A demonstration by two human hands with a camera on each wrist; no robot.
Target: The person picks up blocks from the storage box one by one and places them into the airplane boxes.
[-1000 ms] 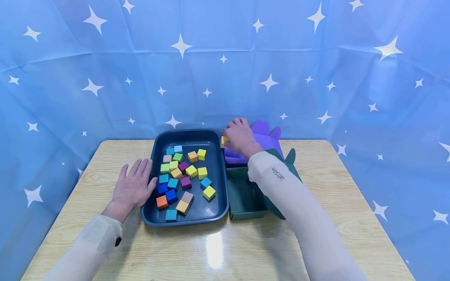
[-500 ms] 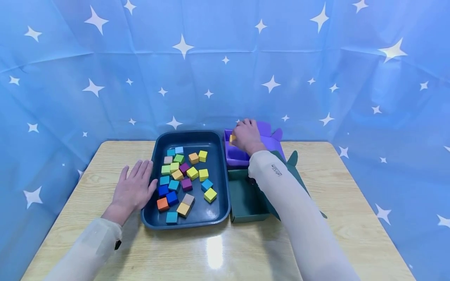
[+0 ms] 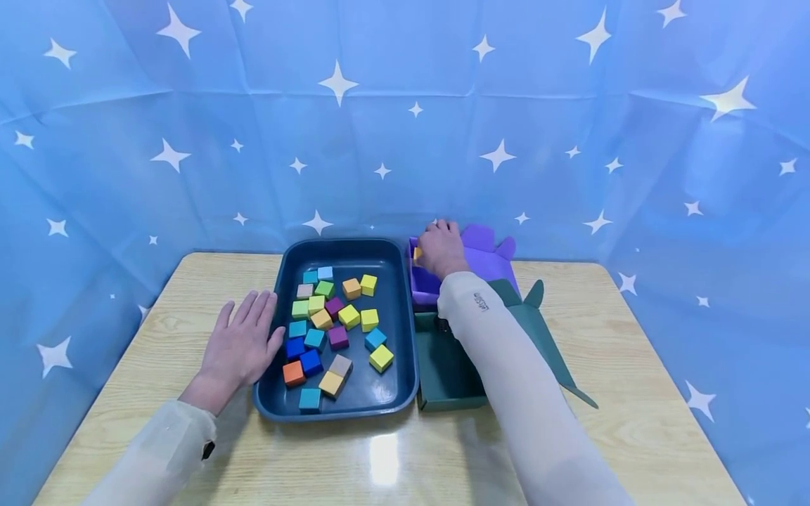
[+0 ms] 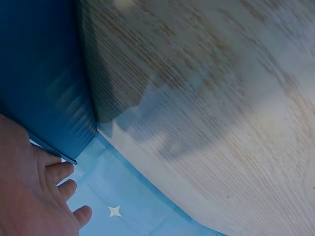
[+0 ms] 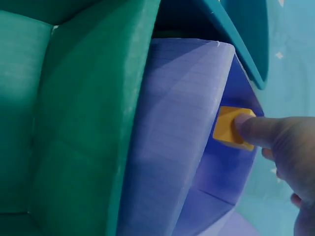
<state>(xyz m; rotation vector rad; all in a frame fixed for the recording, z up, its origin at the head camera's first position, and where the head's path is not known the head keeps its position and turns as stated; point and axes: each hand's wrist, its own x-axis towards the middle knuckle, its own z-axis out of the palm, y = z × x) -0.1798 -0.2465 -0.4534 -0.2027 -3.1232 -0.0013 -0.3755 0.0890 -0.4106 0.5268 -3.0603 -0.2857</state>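
Note:
My right hand [image 3: 441,249] pinches a yellow-orange cube [image 5: 230,128] at the mouth of the purple box [image 5: 172,123]. The right wrist view shows the thumb pressed on the cube's face; the fingers behind it are mostly hidden. My left hand [image 3: 243,344] lies with straight fingers along the left rim of the dark blue tray [image 3: 395,393]. In the left wrist view its fingertips [image 4: 69,187] are at the underside of the tray's rim. Inside the tray lie several coloured cubes, among them an orange cube [image 3: 294,374], a purple cube [image 3: 338,336] and a yellow cube [image 3: 382,358].
A dark green box [image 3: 446,372] stands in front of the purple one, its lid [image 3: 544,337] folded out to the right, partly behind my right forearm. Both boxes stand close along the tray's right side. A blue star-patterned cloth [image 3: 405,140] hangs behind the wooden table [image 3: 316,464].
My right hand has carried the yellow-orange cube rightward from the tray's edge to over the purple box, then slightly lower. The left hand keeps its place at the tray's rim.

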